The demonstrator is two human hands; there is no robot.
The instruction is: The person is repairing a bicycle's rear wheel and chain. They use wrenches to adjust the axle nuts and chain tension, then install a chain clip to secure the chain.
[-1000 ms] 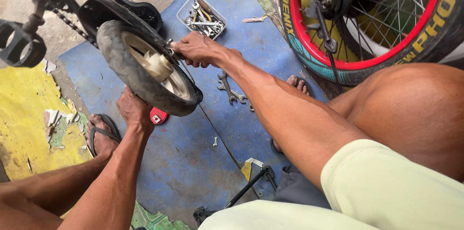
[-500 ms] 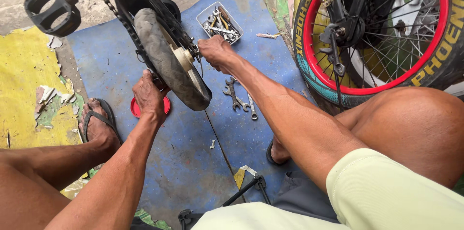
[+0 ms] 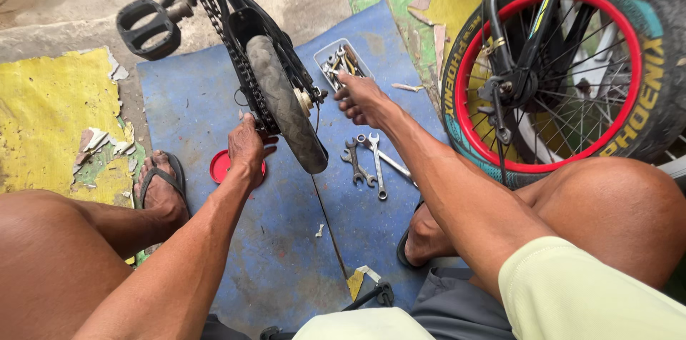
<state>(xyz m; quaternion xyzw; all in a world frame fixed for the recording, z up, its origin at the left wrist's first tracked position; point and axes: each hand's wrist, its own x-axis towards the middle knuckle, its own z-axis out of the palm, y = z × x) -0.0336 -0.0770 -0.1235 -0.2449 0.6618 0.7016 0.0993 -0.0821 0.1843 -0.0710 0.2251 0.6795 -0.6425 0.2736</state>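
Head view, looking down. Person seated low on the floor, knees spread, both arms extended forward.

Left hand: forearm runs up from lower left, wrist straight. Fingers curl around the frame by the chain, at the left side of the small wheel; grip closed on the frame. A red lid lies on the blue mat just under and left of this hand.

Right hand: arm reaches in from lower right, elbow nearly straight. Fingers loosely bent and slightly apart, tips pointing toward the wheel's axle. Whether they pinch anything cannot be told; the fingertips are close to the axle, contact not clear.

Small wheel: grey tyre, held upright and edge-on above the mat, between the two hands. Black pedal sticks out at upper left.

Nearby: clear tray of tools just beyond the right hand; wrenches on the mat below the right wrist. Big red-rimmed wheel stands at right. Left foot in a sandal rests at the mat's edge.
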